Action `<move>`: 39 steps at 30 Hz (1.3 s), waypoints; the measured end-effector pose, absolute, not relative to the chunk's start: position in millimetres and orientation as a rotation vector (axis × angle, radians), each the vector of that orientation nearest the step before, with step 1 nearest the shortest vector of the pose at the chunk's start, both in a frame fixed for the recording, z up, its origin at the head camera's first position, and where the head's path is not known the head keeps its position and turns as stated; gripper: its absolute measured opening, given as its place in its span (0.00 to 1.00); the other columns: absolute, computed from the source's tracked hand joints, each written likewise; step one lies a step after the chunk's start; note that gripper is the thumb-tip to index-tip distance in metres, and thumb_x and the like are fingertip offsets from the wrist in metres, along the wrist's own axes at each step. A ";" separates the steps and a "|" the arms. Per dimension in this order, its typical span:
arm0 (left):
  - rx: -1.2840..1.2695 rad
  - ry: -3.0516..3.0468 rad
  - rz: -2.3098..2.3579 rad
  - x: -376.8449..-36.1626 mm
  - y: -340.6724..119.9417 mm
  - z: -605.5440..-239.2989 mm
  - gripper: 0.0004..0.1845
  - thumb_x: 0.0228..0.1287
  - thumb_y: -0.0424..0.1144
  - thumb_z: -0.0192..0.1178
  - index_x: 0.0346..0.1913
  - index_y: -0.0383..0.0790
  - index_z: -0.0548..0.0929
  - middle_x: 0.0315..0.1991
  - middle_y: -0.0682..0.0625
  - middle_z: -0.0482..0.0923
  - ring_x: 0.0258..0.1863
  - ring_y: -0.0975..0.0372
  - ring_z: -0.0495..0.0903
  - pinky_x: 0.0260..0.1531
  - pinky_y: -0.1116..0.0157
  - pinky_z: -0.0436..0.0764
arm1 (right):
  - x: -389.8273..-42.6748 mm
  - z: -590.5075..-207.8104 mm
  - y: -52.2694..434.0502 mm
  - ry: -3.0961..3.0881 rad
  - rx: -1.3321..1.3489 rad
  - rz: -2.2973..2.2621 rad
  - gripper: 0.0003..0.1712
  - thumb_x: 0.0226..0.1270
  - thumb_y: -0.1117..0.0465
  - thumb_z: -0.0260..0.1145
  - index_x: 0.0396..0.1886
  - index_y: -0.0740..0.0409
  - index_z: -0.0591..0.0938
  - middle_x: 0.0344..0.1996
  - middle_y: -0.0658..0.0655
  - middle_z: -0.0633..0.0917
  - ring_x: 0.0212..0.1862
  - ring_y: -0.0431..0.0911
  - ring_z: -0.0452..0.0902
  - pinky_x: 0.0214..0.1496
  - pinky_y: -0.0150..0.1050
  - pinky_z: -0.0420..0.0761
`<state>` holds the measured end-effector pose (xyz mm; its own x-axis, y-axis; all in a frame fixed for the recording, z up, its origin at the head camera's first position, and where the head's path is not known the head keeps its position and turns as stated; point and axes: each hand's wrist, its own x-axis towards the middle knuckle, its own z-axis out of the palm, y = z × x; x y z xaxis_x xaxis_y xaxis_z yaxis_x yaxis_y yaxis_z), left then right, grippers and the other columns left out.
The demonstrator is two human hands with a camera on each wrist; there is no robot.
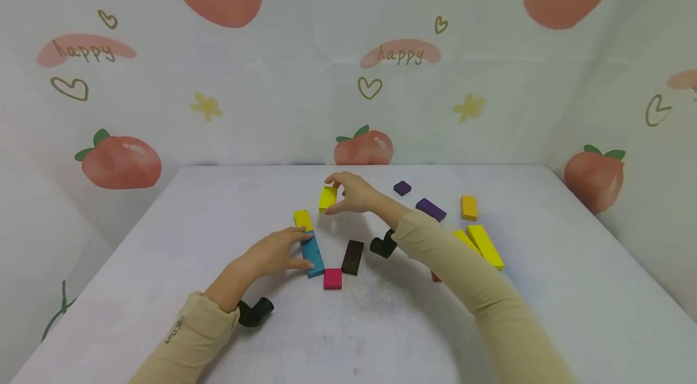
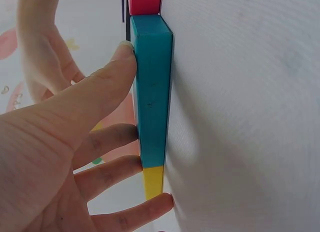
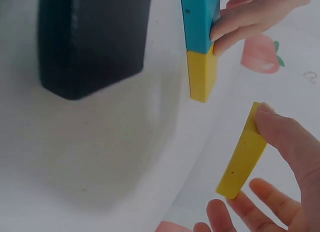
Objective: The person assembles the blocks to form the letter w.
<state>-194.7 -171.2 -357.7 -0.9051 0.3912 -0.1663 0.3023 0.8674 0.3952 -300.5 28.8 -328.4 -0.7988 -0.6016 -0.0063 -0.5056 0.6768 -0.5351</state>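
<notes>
My right hand pinches a yellow block by its two ends, thumb on one and a fingertip on the other. That block is tilted and raised over the table. My left hand rests on a long blue block, its thumb near one end and its fingers spread along it. Another yellow block meets the far end of the blue one, beside the left fingertips. A pink block touches the near end. Just right of these lies a dark brown block.
Two long yellow blocks lie on the right, partly behind the right sleeve. An orange-yellow block, a long purple block and a small purple block sit farther back. Part of a red block shows beside the right forearm.
</notes>
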 end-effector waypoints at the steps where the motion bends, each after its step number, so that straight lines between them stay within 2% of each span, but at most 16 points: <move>1: 0.527 2.800 0.533 -194.8 -171.2 -357.4 0.35 0.54 0.50 0.66 0.63 0.37 0.71 0.66 0.38 0.66 0.66 0.45 0.64 0.64 0.47 0.67 | -299.6 -329.1 30.9 2.706 -0.900 -0.787 0.40 0.52 0.52 0.73 0.63 0.59 0.69 0.57 0.61 0.76 0.53 0.56 0.77 0.58 0.41 0.79; 10: 0.533 2.804 0.530 -194.2 -170.9 -357.3 0.35 0.54 0.50 0.66 0.63 0.36 0.72 0.65 0.37 0.66 0.66 0.44 0.65 0.64 0.47 0.67 | -291.4 -339.6 51.4 2.706 -0.865 -0.861 0.39 0.51 0.53 0.74 0.61 0.61 0.70 0.53 0.62 0.77 0.48 0.55 0.77 0.52 0.39 0.81; 23: 0.510 2.803 0.560 -191.9 -172.2 -357.8 0.36 0.53 0.50 0.67 0.63 0.36 0.71 0.66 0.37 0.66 0.67 0.44 0.64 0.64 0.47 0.66 | -277.0 -346.6 74.5 2.701 -0.794 -0.895 0.39 0.51 0.52 0.74 0.61 0.60 0.71 0.52 0.62 0.78 0.46 0.53 0.77 0.48 0.38 0.82; 39: 0.507 2.810 0.549 -192.1 -171.5 -358.5 0.36 0.53 0.51 0.67 0.63 0.38 0.71 0.66 0.38 0.66 0.67 0.45 0.64 0.64 0.47 0.67 | -267.8 -353.8 87.3 2.706 -0.831 -0.882 0.37 0.51 0.52 0.74 0.59 0.61 0.72 0.51 0.63 0.79 0.43 0.51 0.77 0.47 0.38 0.81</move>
